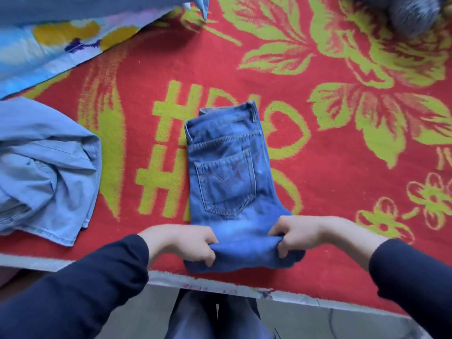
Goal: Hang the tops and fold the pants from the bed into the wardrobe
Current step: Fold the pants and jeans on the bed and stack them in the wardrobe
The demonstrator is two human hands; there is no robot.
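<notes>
Both hands grip the near fold of a pair of blue jeans (226,172) lying on a bed (342,182) spread with a red blanket patterned in yellow-green flowers and lettering. Left hand (182,243) pinches the rolled denim at its left end, fingers curled over the fold; right hand (302,234) clasps the same fold at its right end, thumb above and fingers tucked beneath. Dark sleeves cover both forearms. Folded lengthwise, the jeans lie near the bed's front edge, waistband pointing away from the person, a back pocket with stitched detail facing up. A crumpled light-blue denim shirt (46,167) lies well apart at the bed's left edge. Toward the far left corner a blue, yellow and white patterned cloth (49,42) overlaps the blanket. A grey furry item (413,13), blurred, sits at the far right corner. Below the front edge, the person's legs in dark trousers (215,316) stand on a grey floor.
</notes>
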